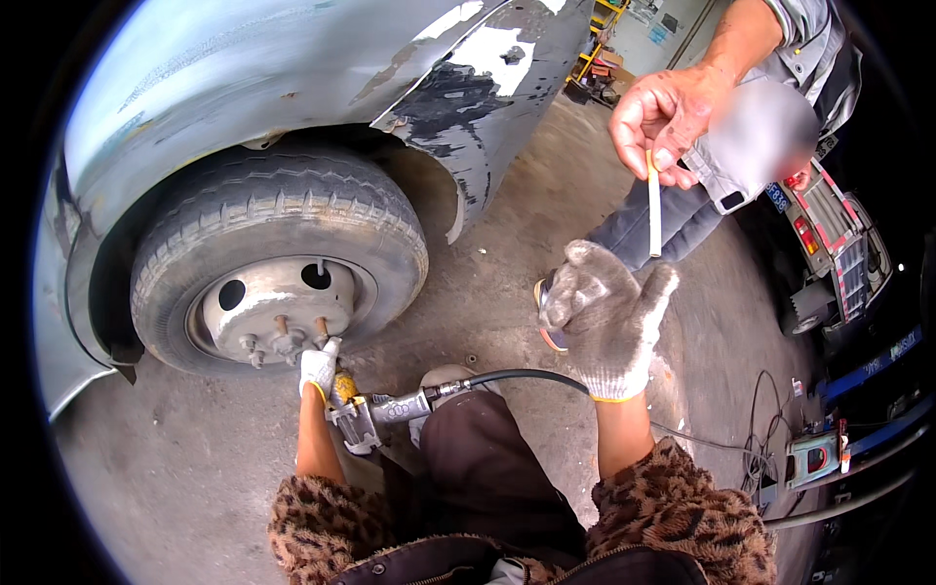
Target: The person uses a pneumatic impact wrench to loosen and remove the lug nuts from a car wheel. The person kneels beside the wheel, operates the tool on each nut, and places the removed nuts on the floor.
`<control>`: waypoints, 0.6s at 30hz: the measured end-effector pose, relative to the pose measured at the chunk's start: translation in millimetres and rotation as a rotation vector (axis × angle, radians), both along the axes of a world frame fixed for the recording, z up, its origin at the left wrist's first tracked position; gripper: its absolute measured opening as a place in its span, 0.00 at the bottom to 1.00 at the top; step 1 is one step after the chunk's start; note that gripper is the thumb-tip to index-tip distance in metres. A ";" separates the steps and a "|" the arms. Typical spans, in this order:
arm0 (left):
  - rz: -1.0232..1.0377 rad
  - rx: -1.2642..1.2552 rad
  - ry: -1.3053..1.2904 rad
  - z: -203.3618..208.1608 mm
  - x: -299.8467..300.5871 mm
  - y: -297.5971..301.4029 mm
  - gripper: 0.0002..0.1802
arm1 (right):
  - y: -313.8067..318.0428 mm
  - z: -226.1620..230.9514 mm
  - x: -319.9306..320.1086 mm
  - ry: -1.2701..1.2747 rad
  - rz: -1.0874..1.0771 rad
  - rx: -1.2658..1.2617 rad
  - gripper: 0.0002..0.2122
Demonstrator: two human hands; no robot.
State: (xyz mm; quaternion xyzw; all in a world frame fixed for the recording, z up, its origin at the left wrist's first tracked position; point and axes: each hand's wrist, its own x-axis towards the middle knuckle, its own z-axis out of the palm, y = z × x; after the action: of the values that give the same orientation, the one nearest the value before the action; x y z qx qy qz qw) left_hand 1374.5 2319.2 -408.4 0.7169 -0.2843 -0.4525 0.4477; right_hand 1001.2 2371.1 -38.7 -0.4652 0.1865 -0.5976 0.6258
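Head view: shows ridged rubber on the tyre (283, 200), rusty studs (321, 327) on the round steel wheel (278, 297), grey metal on the air wrench (400, 408) just below. Has the knit-gloved left hand (318, 366) curled by studs and yellow nose (344, 388), grip too hidden to tell; has the right hand (612, 327) half open, palm up, near a cigarette (654, 216) pinched in a co-worker's hand (673, 117). Points nose toward wheel, handle lying crosswise, hose (526, 373) rightward.

a vehicle repair workshop is indicated by a body panel (253, 73) marked with scrapes and white patches, a wheel (292, 224) with its studs exposed, and an air wrench (397, 408) fed by a black hose (526, 374). a truck (824, 210) (partly lost in shadow) is seen across the stained floor (185, 468).
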 end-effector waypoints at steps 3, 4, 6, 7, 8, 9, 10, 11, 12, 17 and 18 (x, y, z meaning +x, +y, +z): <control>-0.015 0.019 0.085 4.8 3.9 4.0 0.29 | 22.3 31.7 5.1 -0.117 -0.063 0.141 0.41; -0.023 0.039 0.049 7.8 3.9 5.3 0.28 | 23.4 35.0 2.0 -0.139 -0.056 0.158 0.40; -0.039 0.037 0.068 5.6 6.2 2.6 0.29 | 28.0 37.0 0.6 -0.179 -0.078 0.179 0.31; -0.048 0.036 0.083 4.5 5.1 0.9 0.29 | 29.9 35.8 -1.8 -0.178 -0.054 0.154 0.28; -0.055 0.033 0.079 3.2 3.5 -1.2 0.29 | 30.9 33.1 -4.6 -0.177 -0.029 0.130 0.25; -0.060 0.034 0.079 1.6 1.7 -2.3 0.30 | 32.5 31.4 -6.9 -0.176 -0.003 0.105 0.23; -0.065 0.037 0.076 -0.1 2.5 -2.0 0.30 | 38.0 33.4 -1.2 -0.239 -0.061 0.191 0.19; -0.067 0.040 0.073 0.4 3.2 -1.6 0.31 | 40.7 30.1 1.2 -0.224 -0.051 0.168 0.19; -0.064 0.053 0.071 -2.7 5.3 -3.9 0.31 | 43.1 27.1 3.7 -0.208 -0.038 0.144 0.19; -0.054 0.049 0.015 12.3 18.7 4.5 0.32 | 81.8 7.6 59.7 0.306 -0.002 -0.179 0.15; -0.140 0.083 0.046 7.4 -0.5 -0.7 0.33 | 79.5 -6.6 61.5 0.430 0.022 -0.405 0.14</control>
State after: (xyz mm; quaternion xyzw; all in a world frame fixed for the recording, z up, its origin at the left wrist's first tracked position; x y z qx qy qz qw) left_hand 1374.0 2318.5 -401.0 0.7026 -0.3044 -0.5103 0.3915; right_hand 1062.6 2450.6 -45.3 -0.6984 0.1868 -0.5038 0.4729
